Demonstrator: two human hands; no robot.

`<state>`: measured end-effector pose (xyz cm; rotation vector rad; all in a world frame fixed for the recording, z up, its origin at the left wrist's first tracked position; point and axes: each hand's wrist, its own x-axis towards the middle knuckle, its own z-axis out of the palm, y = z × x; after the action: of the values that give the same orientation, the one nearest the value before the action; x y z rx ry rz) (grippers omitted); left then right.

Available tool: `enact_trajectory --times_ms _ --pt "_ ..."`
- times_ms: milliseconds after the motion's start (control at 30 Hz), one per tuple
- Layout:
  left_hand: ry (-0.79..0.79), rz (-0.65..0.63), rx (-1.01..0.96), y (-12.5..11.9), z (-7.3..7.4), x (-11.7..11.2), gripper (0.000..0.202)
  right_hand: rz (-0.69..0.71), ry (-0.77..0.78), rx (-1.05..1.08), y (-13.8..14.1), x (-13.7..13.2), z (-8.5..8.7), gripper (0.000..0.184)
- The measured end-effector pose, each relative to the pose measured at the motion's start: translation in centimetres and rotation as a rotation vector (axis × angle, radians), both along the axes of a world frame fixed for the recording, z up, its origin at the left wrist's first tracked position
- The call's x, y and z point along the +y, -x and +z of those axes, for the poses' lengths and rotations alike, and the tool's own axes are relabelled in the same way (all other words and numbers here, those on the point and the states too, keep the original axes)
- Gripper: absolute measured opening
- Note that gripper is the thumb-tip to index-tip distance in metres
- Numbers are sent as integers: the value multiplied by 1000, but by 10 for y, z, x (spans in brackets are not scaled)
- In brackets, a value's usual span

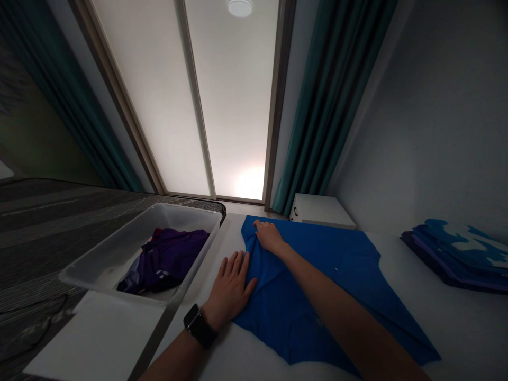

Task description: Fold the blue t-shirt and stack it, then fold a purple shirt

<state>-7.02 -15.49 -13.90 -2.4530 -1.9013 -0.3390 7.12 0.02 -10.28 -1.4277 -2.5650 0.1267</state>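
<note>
A blue shirt (317, 259) lies spread on a white table, with creases along its left side. My left hand (232, 288), with a black watch on the wrist, rests flat at the shirt's left edge, fingers outstretched. Near the far left corner of the shirt, my right hand (269, 235) has its fingers bent onto the fabric and pinches it. The right forearm crosses over the shirt and hides part of it.
To the left, a translucent plastic bin (159, 302) holds crumpled purple and dark clothes (174, 256). Folded clothes (460, 254) are stacked at the right by the wall. A small white cabinet (323, 209) stands beyond the table, before teal curtains (333, 95) and a sliding door.
</note>
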Motion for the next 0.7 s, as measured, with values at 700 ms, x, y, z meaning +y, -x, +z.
enact_trajectory --times_ms 700 --pt "-94 65 -364 21 36 29 36 -171 228 376 -172 -85 29 46"
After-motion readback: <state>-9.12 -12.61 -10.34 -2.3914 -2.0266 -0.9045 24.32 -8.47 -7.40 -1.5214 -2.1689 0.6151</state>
